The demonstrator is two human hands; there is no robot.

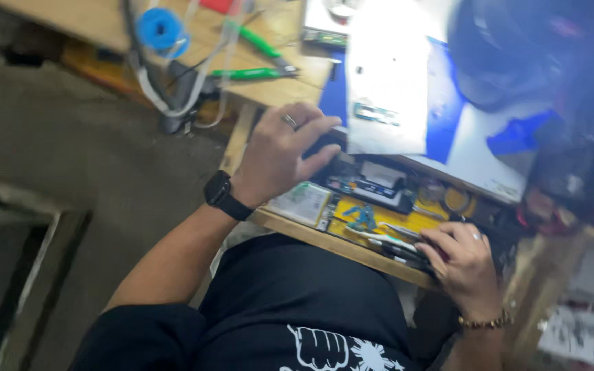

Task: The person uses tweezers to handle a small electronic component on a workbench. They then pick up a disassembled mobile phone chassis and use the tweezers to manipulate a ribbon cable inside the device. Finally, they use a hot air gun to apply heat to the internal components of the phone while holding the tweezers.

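My left hand, with a ring and a black wristwatch, rests on the edge of an open drawer under a wooden workbench, its fingers curled over a dark part at the bench's edge. My right hand, wearing a bead bracelet, reaches into the drawer's right side and its fingers close around several thin tools lying there. The drawer holds a yellow tray, a pale green box and small dark parts. A silvery flat panel lies on a blue mat above the drawer.
Green-handled pliers and a blue spool with pale cables lie on the bench at the top left. Grey concrete floor spreads to the left. A dark blurred object fills the top right. My black shirt is below.
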